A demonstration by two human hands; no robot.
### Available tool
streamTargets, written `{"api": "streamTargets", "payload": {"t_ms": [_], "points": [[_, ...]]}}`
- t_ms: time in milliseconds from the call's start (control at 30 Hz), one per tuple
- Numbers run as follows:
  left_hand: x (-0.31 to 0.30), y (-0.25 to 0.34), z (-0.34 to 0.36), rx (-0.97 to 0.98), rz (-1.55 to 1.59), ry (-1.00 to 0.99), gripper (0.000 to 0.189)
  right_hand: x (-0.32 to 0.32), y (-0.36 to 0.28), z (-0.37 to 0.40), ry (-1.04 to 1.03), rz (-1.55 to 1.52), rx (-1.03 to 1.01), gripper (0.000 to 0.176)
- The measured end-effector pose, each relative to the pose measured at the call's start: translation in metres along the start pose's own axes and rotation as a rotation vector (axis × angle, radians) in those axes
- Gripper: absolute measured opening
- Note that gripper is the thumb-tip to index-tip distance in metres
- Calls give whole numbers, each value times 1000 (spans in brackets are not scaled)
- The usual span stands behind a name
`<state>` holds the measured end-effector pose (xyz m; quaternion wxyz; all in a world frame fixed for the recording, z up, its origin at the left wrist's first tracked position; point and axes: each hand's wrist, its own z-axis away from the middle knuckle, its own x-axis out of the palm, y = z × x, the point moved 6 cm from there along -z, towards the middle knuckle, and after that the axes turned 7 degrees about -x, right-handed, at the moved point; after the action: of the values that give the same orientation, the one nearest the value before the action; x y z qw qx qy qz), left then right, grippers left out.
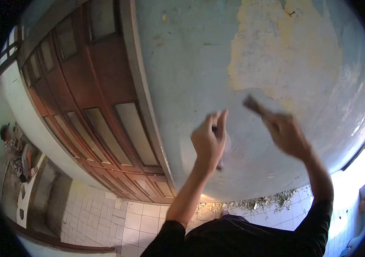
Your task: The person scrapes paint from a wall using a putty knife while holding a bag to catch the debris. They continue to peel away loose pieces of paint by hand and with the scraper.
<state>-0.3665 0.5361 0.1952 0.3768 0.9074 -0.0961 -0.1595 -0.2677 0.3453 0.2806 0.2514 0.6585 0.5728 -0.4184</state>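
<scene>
My right hand (287,135) is closed around a paint scraper (254,105), blurred by motion. Its dark, flat end points up and left, close to the painted wall (182,77), just below a patch of stripped paint (285,51). To the left, my left hand (210,139) is raised in front of the same wall with its fingers curled together. A dark thing shows between thumb and fingers, and a dark end (220,165) pokes out below; its kind I cannot make out.
A brown panelled wooden door (105,98) stands left of the wall. Paint flakes (272,201) lie along the wall's foot on the white tiled floor (139,220). A nail (292,14) sticks out high up. At the far left another person (17,154) sits on a ledge.
</scene>
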Motion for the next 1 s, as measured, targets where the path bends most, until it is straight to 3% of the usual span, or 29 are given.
{"api": "streamTargets", "payload": {"t_ms": [33,67,100,133,167,200,267,367,433,500,533,567,633,733,833,900,1000], "points": [[5,-22,23,-189,-5,-170,32,29,10,26,-5,-140,-21,48],[8,-39,45,-221,75,-194,34,51,11,50,-84,-243,92,47],[15,-57,61,-242,160,-216,35,66,2,63,91,-334,-110,45],[26,-75,80,-297,335,-298,36,85,5,83,-119,-364,299,45],[36,-85,90,-353,511,-385,37,110,8,97,-89,-412,251,49],[33,-82,86,-352,515,-373,37,124,2,106,-118,-436,383,54],[35,-74,101,-438,394,-717,37,151,-7,110,-80,-633,418,62],[38,-71,107,-624,525,-811,36,165,-22,106,-45,-659,440,69],[45,-75,111,-606,582,-765,31,166,-21,111,-23,-643,457,72],[46,-77,103,-627,686,-633,30,170,-16,116,8,-900,458,72],[45,-75,101,-643,673,-647,30,176,-7,123,14,-969,477,58],[43,-68,93,-610,657,-667,31,175,-3,127,16,-977,487,58],[55,-62,92,-584,636,-685,31,173,10,136,4,-1119,565,37],[94,-47,96,-546,687,-670,34,178,43,146,43,-1138,514,23],[131,-34,103,-662,767,-565,39,178,80,153,190,-1185,541,21],[155,-20,102,-712,798,-553,45,168,106,158,169,-1157,549,21],[186,-12,101,-662,670,-565,47,154,135,166,228,-1317,574,24]]}}
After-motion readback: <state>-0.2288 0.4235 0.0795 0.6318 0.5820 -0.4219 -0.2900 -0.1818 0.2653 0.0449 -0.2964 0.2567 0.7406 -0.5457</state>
